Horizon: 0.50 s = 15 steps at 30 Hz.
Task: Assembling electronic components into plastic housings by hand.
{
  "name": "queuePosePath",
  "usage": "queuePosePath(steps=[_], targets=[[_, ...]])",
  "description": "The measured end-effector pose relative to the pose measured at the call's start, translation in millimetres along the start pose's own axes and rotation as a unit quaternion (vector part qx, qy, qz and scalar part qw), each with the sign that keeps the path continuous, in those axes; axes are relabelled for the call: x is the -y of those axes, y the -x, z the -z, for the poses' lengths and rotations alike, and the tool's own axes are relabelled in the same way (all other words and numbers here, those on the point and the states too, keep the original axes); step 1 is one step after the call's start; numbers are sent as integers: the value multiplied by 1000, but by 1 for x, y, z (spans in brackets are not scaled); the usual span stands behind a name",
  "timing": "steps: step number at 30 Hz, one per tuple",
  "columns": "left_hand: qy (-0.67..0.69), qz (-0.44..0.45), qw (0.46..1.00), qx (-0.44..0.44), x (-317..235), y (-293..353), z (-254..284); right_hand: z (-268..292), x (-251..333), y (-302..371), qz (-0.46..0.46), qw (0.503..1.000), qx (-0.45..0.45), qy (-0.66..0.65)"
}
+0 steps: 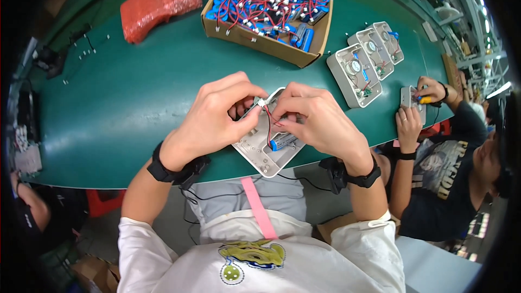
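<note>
Both my left hand (pixel 217 116) and right hand (pixel 315 119) pinch the white connector (pixel 262 101) over the casing (pixel 260 149); seating the plug needs steady alignment.

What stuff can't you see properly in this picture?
- Head view: the middle of the white casing is covered by the left hand and right hand.
- The small white connector is too small to make out.
- The co-worker's screwdriver is mostly hidden by their hand.

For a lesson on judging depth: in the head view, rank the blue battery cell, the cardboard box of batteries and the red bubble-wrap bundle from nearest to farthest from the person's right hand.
1. Blue battery cell: just under the right hand, in the white housing.
2. Cardboard box of batteries: beyond the hands, mid-table.
3. Red bubble-wrap bundle: far left of the table.
</note>
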<state>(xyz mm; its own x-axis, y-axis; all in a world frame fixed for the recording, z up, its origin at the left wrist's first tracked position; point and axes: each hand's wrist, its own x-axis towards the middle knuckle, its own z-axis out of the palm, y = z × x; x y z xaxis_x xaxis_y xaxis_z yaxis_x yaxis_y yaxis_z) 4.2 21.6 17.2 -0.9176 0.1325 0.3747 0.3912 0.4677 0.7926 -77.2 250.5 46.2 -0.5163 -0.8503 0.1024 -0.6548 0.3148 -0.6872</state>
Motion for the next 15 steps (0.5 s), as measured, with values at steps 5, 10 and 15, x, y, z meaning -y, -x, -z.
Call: queuePosePath(steps=[5,10,15], targets=[[-12,-2,999,43,-4,-13,6,6,10,13,-8,1000,7,-21],[-68,33,993,92,-27,-18,8,-10,35,53,41,991,-101,75],[-119,190,959,171,-65,-28,13,-43,40,80,-71,979,-172,85]])
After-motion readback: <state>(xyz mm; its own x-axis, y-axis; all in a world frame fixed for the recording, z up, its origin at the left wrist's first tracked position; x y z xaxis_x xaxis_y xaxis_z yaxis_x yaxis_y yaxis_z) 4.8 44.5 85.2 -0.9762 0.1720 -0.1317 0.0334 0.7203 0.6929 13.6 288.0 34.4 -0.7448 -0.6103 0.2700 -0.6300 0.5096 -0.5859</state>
